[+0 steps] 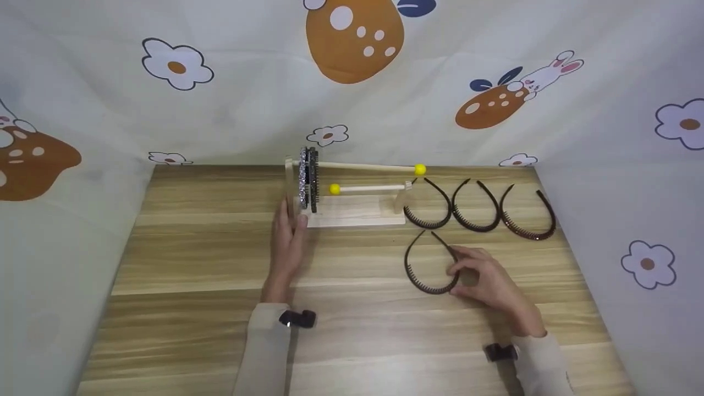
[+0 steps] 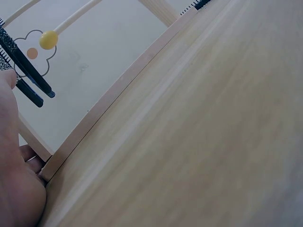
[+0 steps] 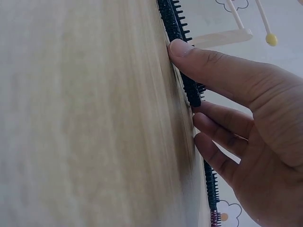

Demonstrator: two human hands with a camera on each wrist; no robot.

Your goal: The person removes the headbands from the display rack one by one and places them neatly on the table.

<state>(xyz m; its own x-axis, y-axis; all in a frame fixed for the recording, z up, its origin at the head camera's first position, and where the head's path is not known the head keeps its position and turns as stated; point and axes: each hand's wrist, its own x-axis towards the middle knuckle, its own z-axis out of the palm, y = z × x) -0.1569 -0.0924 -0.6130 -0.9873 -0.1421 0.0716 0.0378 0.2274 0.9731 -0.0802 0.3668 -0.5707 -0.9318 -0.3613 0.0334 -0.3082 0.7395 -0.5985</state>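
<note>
My left hand grips the left end of a wooden stand, thumb on the near side and fingers around the outside of the upright. Two glittery toothed headbands hang on the upper rod of this stand, close to that upright. With my right hand I hold the right side of a dark toothed headband, thumb at its lower curve and fingers further up. This headband lies on the table in front of the stand's right end. In the right wrist view, the thumb presses on its dark, textured band.
Three more headbands lie in a row right of the stand, near the table's back edge. The stand's two rods end in yellow balls. A patterned cloth rises behind and beside the wood-grain table.
</note>
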